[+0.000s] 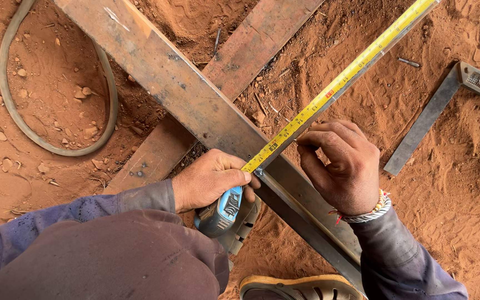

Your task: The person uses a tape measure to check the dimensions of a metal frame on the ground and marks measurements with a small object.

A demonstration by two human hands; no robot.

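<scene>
**Tape stretched along a steel bar on red earth**

Fingers (313, 145) of the right hand (344, 166) curl tightly inward, tips pinched together at the edge of the yellow tape blade (340, 84), as if gripping something small against it (whatever they hold is hidden, so I cannot tell if it is a marker or nothing at all). The left hand (209, 179) is closed around the blue-grey tape measure case (220, 210), thumb pressing the blade down where it leaves the case, which probably keeps the tape taut and flat for a reading.

That blade runs diagonally up to the right, lying along a narrow angle bar (312, 214) that looks like dark steel. This bar crosses the long flat steel plate (168, 78), scuffed and dull grey, which itself lies over a rust-brown plank or plate (251, 44), so the work sits raised off the ground.

Around them is loose, pebbly red soil (456, 194). A metal try square (445, 94) lies well apart to the right, a loop of worn rubber hose (56, 147) to the left, and a tan sandal (295, 288) shows at the bottom edge.
</scene>
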